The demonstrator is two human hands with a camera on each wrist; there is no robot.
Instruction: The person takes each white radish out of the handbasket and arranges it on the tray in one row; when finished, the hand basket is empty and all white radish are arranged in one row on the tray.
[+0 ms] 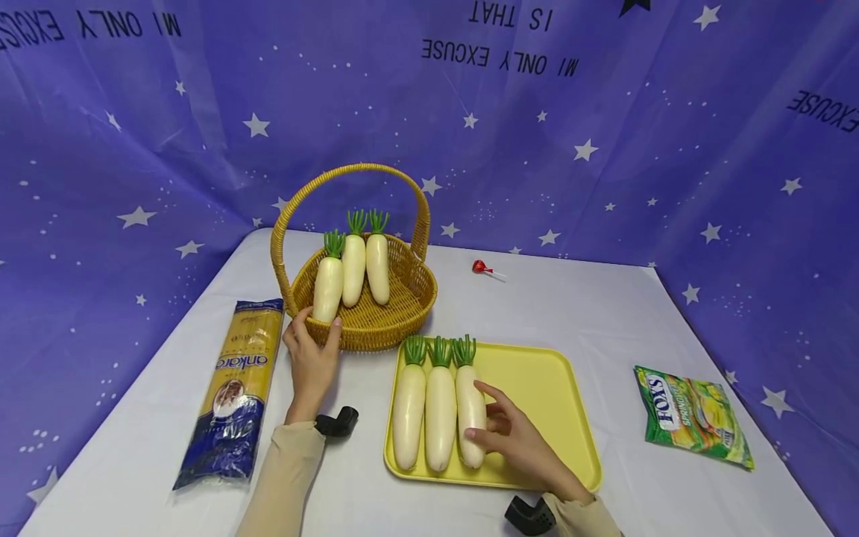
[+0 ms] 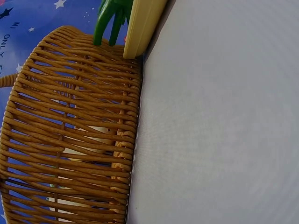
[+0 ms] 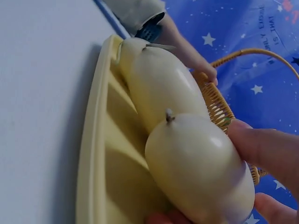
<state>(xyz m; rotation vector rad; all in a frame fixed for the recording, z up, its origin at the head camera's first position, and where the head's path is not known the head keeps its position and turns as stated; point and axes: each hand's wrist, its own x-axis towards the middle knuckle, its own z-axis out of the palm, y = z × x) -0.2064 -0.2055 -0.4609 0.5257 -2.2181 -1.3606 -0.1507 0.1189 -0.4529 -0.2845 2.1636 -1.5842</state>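
My left hand (image 1: pixel 314 371) grips the near left rim of a wicker basket (image 1: pixel 372 339). Inside lean three white radishes with green tops, among them the leftmost radish (image 1: pixel 329 287), close to my thumb. The left wrist view is filled by the basket's woven side (image 2: pixel 70 130). On a yellow tray (image 1: pixel 540 391) lie three more radishes side by side, tops pointing away. My right hand (image 1: pixel 523 440) holds the rightmost radish (image 1: pixel 470 410), thumb and fingers around its body. In the right wrist view, the held radish (image 3: pixel 201 163) overlaps its neighbour (image 3: pixel 163 84).
Left of the basket lies a pasta pack (image 1: pixel 238 395). A red lollipop (image 1: pixel 479 266) lies at the back, right of the basket. Beyond the tray, a green FOX'S candy bag (image 1: pixel 694 418) is on the right. A purple starry cloth (image 1: pixel 537 149) rises behind the white table.
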